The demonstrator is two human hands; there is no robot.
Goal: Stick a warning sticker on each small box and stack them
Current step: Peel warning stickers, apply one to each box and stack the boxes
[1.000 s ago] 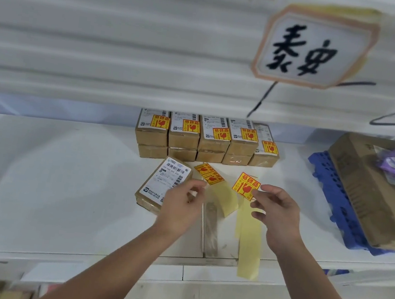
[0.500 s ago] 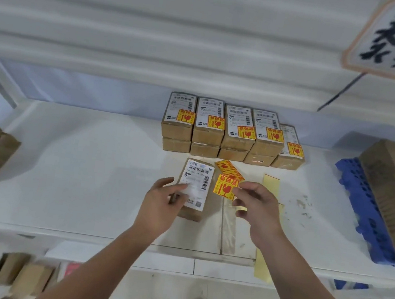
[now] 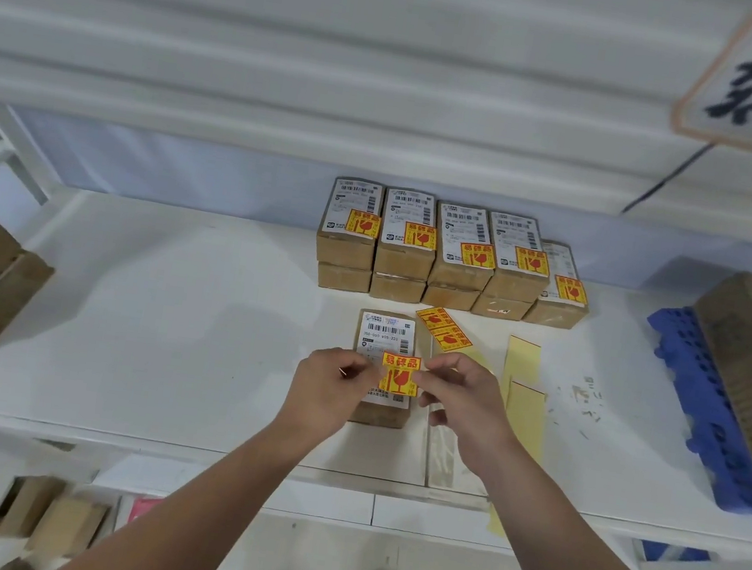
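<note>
Sticker (image 3: 399,374): yellow w/ red glass symbol, pinched by L grip (image 3: 326,393) + R grip (image 3: 464,401), over box (image 3: 386,334).

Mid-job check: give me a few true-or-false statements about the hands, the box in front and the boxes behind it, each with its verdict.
1. The left hand and the right hand both pinch one warning sticker over the front box. True.
2. The front box has no shipping label. False: a white barcode label covers its top.
3. Each top box in the back row shows a warning sticker. True.
4. The sticker strip to the right of the front box is used up. False: two stickers remain on it.
5. The blue pallet lies at the left end of the shelf. False: it is at the right end.
</note>
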